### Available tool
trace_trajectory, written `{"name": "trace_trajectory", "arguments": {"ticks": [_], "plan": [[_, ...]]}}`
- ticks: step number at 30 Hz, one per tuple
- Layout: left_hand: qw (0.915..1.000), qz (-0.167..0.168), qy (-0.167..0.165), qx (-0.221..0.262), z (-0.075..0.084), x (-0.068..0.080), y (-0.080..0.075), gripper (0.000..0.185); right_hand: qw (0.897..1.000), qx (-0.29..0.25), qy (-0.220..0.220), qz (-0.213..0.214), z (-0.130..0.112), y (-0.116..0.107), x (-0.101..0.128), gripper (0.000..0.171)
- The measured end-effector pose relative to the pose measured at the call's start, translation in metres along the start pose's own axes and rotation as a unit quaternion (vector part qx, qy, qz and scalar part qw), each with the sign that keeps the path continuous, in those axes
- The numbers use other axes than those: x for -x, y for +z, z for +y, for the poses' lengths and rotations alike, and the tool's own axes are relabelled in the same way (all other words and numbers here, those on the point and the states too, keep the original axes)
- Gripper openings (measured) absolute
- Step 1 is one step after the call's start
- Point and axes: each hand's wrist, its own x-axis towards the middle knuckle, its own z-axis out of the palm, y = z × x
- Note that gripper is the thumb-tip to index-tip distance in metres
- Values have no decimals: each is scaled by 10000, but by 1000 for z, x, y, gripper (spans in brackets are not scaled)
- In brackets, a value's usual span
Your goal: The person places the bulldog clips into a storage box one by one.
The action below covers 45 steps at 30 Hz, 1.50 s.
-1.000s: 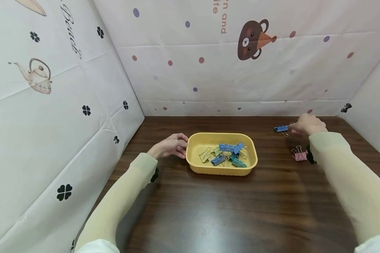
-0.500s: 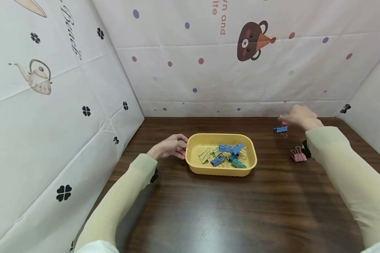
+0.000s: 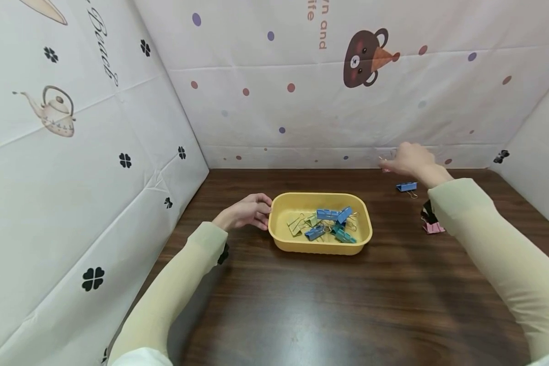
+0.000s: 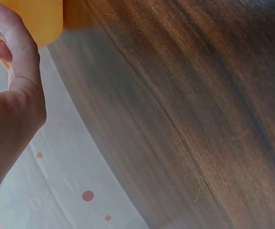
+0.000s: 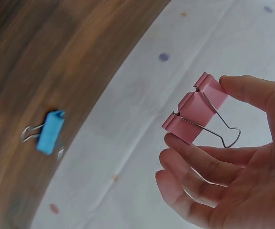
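A yellow tray holding several blue, teal and yellow-green binder clips sits mid-table. My left hand rests against its left end, fingers on the yellow wall. My right hand is raised over the far right of the table and pinches a pink binder clip between thumb and fingers. A blue clip lies on the table under that hand. Another pink clip lies nearer, partly behind my right sleeve.
The dark wooden table is walled in by white printed fabric at the back and on both sides. A black wrist strap shows on the right arm.
My right hand has lifted off the table with a pink clip and moved left and up, leaving the blue clip lying there. The left hand and tray have stayed put.
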Motion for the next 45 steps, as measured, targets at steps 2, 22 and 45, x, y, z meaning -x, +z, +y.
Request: {"name": "trace_trajectory", "arguments": {"ticks": [2,22,45], "plan": [[10000,16,-8,1,0,0,0,31,9999,-15,-110,24,-10,0,1,50],[10000,-6,21,26,1,1,1,30,9923,228,-1215,-99,-100,16,33,70],[9999,63,-35,105,2,1,2,26,9709,254,-2368,-262,-142,59,54,59]]}}
